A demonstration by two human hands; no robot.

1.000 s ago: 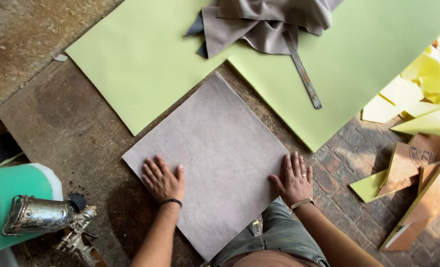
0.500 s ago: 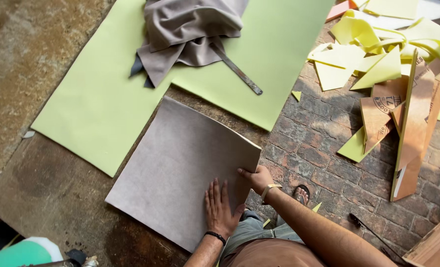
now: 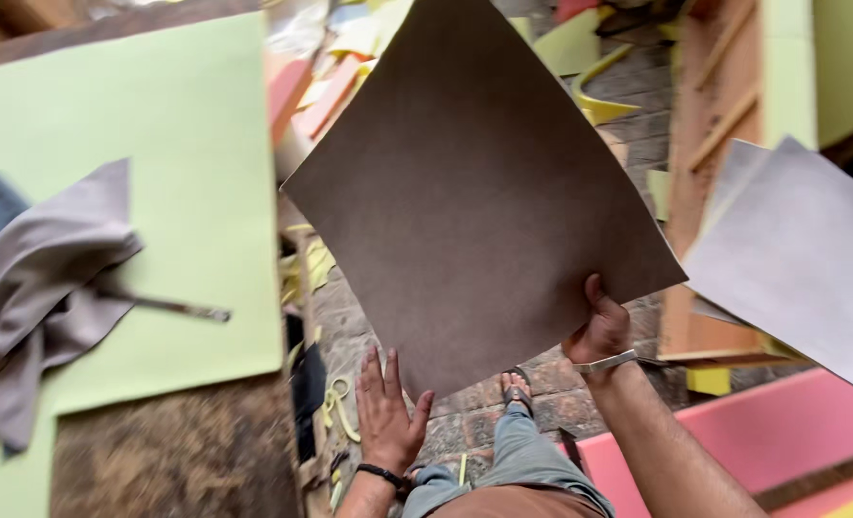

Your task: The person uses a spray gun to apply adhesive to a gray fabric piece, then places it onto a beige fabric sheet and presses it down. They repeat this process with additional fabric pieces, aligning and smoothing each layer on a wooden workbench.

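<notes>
I hold a large grey-brown square board (image 3: pixel 474 182) up in the air, tilted, in front of me. My right hand (image 3: pixel 601 326) grips its lower right edge, thumb on top. My left hand (image 3: pixel 388 412) supports the board from below near its bottom corner, fingers spread flat against its underside. Below the board I see my foot in a sandal (image 3: pixel 516 390) on the brick floor.
A light green sheet (image 3: pixel 158 192) lies on the left with a crumpled grey cloth (image 3: pixel 43 278) and a metal tool (image 3: pixel 172 307) on it. Another grey sheet (image 3: pixel 801 259) leans at the right over a pink slab (image 3: pixel 762 432). Yellow and pink scraps lie at the top.
The board was lying flat on the table under both hands; it has been lifted off and swung to the right, now held up in the air. My view turned right too.
</notes>
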